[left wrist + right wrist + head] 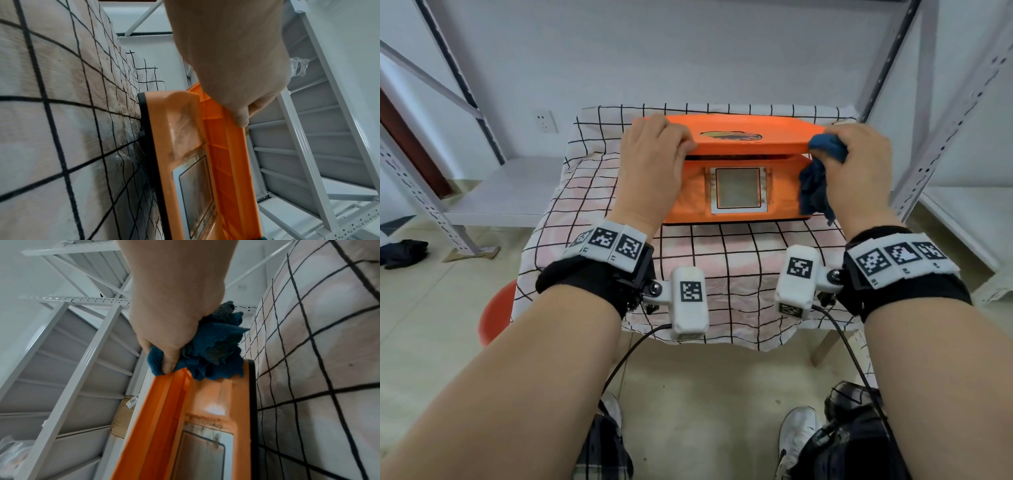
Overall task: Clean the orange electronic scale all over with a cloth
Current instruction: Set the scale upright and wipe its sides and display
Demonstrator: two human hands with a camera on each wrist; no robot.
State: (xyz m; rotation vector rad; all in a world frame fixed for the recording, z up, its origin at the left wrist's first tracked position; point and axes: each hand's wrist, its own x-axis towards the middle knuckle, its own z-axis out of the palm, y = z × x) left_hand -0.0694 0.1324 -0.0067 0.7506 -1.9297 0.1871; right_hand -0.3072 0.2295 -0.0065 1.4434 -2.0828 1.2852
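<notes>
One orange scale (736, 164), one blue cloth (822, 171), two hands, one checked tablecloth (722, 267), one red stool (496, 311).

Left hand (650, 164) grip curled, right hand (859, 168) grip clenched, forearms extended

- scale (743, 192): left end hidden behind left hand (650, 164), right end behind right hand (859, 171) and cloth (816, 192); back side unseen
- screen (738, 188): blank grey, any reading too faint to tell
- logo (731, 136) at upper centre of the tray: too blurred to read
- left fingers: tips wrapped out of sight under the tray edge
- both wrist views: screen cut off by the bottom edge
- right wrist view: cloth partly buried in the palm
</notes>
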